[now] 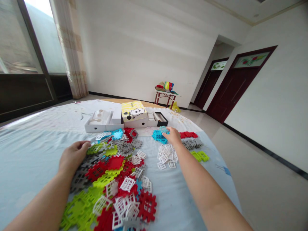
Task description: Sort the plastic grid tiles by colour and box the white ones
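Observation:
My right hand (172, 136) reaches forward and pinches a blue interlocking building tile (164, 129) over a small stack of blue tiles (158, 136). My left hand (74, 155) is at the left edge of a big mixed pile, its fingers curled together beside a lime-green tile (95, 148). What those fingers hold, if anything, is hidden. The pile has red tiles (115, 162), grey tiles (80, 180), lime-green tiles (78, 205) and white window pieces (127, 183). Closer to my right forearm lies a group of white window pieces (166, 154).
Right of my right hand are rows of red tiles (189, 134), grey tiles (192, 144) and lime-green tiles (201, 156). White boxes (104, 126) and a yellow cartoon box (134, 111) stand behind on the cloth-covered table (166, 195). A small side table (166, 93) stands by the wall.

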`<action>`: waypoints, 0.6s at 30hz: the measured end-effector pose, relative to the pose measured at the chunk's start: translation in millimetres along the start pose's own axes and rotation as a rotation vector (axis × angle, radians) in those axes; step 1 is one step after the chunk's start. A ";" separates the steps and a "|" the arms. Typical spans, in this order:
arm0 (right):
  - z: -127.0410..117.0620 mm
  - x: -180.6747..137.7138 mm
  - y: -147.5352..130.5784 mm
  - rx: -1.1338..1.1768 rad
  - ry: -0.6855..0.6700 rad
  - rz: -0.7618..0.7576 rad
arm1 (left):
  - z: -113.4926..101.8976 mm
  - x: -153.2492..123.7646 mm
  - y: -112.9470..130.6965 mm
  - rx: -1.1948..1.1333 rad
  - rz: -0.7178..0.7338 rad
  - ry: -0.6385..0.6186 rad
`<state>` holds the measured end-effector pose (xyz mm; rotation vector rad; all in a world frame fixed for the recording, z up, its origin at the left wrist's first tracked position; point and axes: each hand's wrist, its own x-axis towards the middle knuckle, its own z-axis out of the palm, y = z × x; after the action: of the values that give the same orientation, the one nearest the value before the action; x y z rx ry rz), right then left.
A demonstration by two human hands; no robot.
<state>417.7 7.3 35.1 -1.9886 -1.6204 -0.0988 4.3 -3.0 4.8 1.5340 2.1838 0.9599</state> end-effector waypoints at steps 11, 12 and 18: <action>13.3 3.8 5.1 -0.098 0.015 0.020 | -1.1 -3.0 3.4 -0.025 0.004 -0.009; 14.4 -0.9 0.0 -0.067 0.019 -0.026 | -1.3 -3.3 3.3 -0.021 0.004 -0.008; 27.1 -31.7 -50.1 0.117 -0.185 -0.426 | -1.3 -2.8 3.0 -0.010 -0.003 -0.014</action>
<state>355.4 -2.7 18.6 -1.5774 -2.0989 0.0210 6.7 -5.4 7.4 1.5285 2.1680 0.9548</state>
